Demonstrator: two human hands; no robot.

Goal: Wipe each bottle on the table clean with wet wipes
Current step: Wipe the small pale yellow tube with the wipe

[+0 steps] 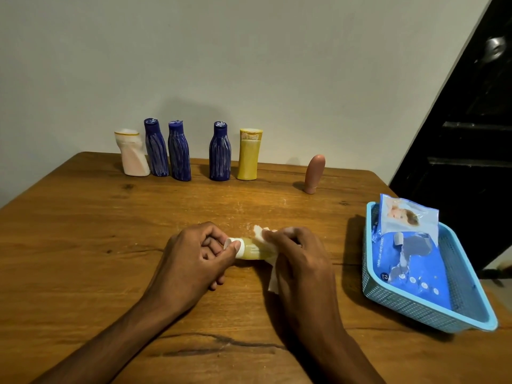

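Wooden table [83, 231]. Back row, from left: white bottle [131, 153], three blue bottles [156, 148], yellow bottle [249, 155], pink bottle [314, 173]. Centre: left hand [194, 256] pinches cap of small yellowish bottle [249, 249], held horizontal; right hand [299, 253] curls wet wipe [273, 278] around its body. Right: wipes pack [407, 259] in blue basket [432, 314].

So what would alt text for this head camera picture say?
Two hands wipe a small bottle lying on a wooden table: left hand grips its cap, right hand rubs with a wipe. Six bottles stand behind; a basket holds wipe packs.
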